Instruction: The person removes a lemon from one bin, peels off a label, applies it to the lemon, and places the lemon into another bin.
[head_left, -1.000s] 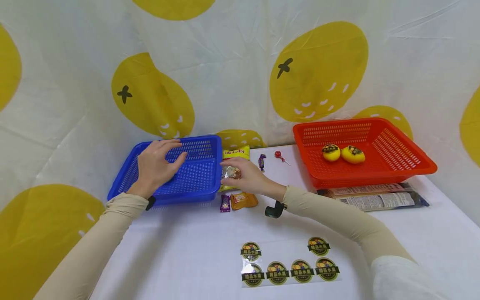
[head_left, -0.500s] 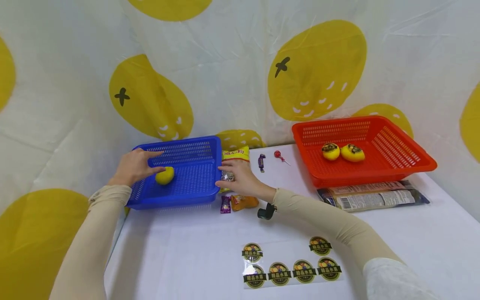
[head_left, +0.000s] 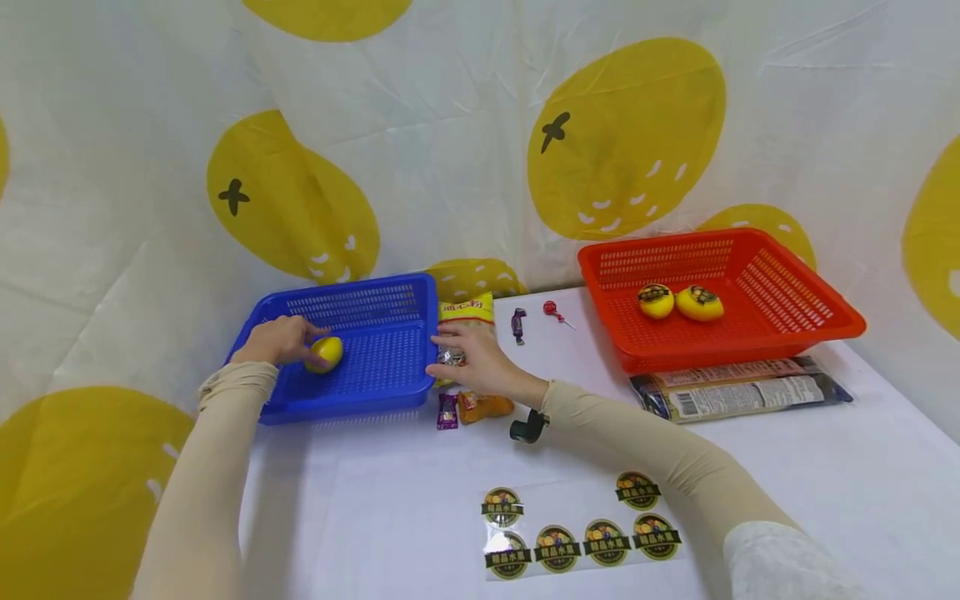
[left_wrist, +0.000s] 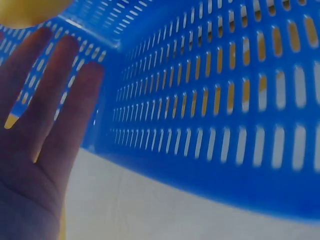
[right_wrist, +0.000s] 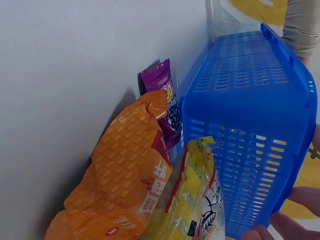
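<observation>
A yellow lemon [head_left: 327, 354] sits in the blue basket [head_left: 390, 358]. My left hand [head_left: 279, 340] reaches over the basket's left side and pinches the lemon, thumb in front and index finger on top. In the left wrist view, its other fingers [left_wrist: 62, 95] stretch out below the lemon [left_wrist: 30, 10], in front of the slotted wall. My right hand [head_left: 480, 360] rests its fingertips on the basket's right rim, thumb and fingers spread. Beneath that hand lie a yellow snack packet [head_left: 468, 308], an orange wrapped snack [right_wrist: 122, 165] and a purple candy [right_wrist: 165, 95].
A red basket [head_left: 787, 337] at the right holds two yellow fruits with stickers [head_left: 678, 302]. Dark printed packets [head_left: 742, 396] lie before it. A lollipop [head_left: 551, 309] and another purple candy [head_left: 518, 325] lie at the back. A sheet of round stickers [head_left: 577, 533] lies in front.
My left hand drew back leftward, uncovering the lemon, then came in and took hold of it. My right hand moved slightly left to the blue basket's rim.
</observation>
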